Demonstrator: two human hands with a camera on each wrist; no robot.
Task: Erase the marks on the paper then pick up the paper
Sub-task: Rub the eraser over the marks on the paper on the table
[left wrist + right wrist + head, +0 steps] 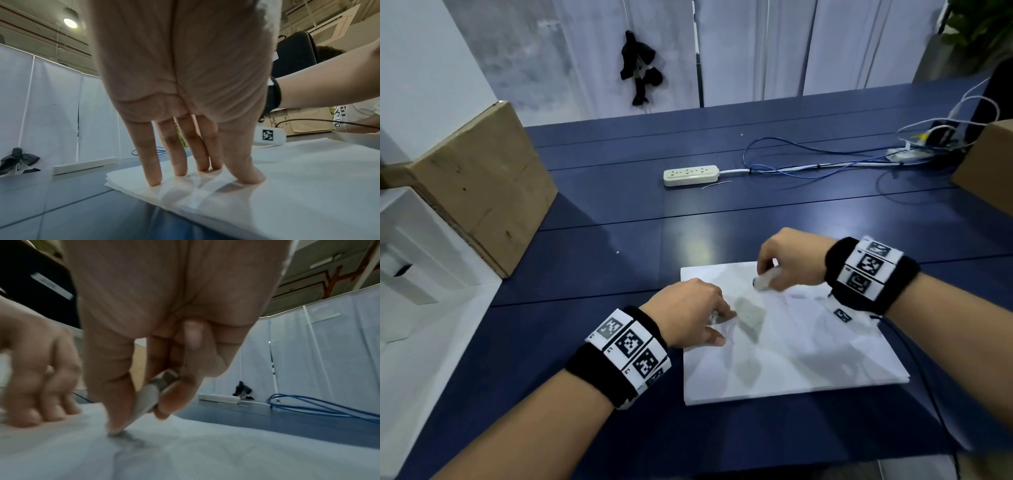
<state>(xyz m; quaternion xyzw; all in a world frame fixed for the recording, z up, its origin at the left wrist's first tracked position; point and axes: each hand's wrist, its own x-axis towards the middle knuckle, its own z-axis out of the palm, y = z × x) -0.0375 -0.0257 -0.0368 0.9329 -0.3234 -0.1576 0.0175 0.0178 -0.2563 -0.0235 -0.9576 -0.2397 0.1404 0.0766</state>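
A stack of white paper (808, 356) lies on the blue table (619, 212), with faint grey marks (131, 441) near its far side. My left hand (688, 318) presses on the paper's left edge with straight fingers (152, 164) spread flat. My right hand (784, 263) pinches a white eraser (765, 279) between thumb and fingers, its lower end touching the sheet (185, 451) at the marks. In the right wrist view the eraser (146, 397) slants down to the paper, and my left hand (41, 378) is blurred beside it.
A cardboard box (482, 188) stands at the left, another box (986, 164) at the right edge. A white power strip (691, 175) and blue cables (808, 161) lie across the far table. A black cable (924, 383) runs from my right wrist.
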